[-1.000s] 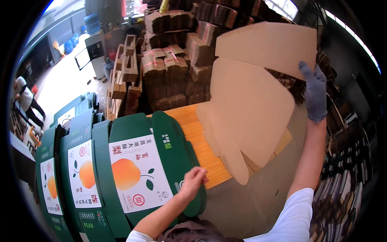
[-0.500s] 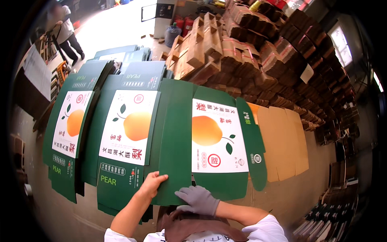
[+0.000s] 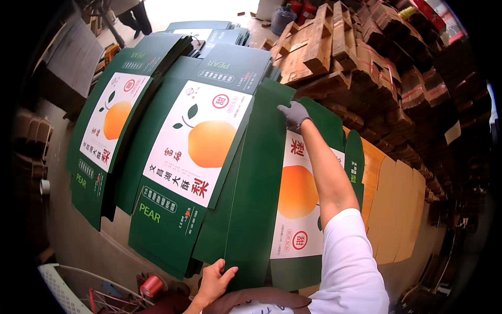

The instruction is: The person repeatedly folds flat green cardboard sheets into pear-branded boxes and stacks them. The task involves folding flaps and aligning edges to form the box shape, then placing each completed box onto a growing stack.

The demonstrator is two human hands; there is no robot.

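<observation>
A flat green printed carton (image 3: 251,209), with an orange pear on its white panel, lies unfolded in front of me. At its near edge my bare left hand (image 3: 215,280) grips the side flap between thumb and fingers. Across the carton reaches my right arm, in a white sleeve. My right hand (image 3: 295,115), in a grey glove, rests at the far end of the carton near the crease of the side flap, fingers outstretched. That arm hides part of the white panel. Directly to the left lies a stack of the same cartons (image 3: 183,131).
Another green carton stack (image 3: 112,118) stands farther left. Plain brown cardboard (image 3: 395,209) lies on the right. Wooden pallets (image 3: 314,49) and bundled cardboard (image 3: 387,78) stand behind. A red spool (image 3: 151,286) is at lower left. Far left, a person's legs (image 3: 137,20) show.
My right hand has moved from the carton's near edge to its far end. The left hand stays at the near edge. The view has shifted, bringing the left stacks closer.
</observation>
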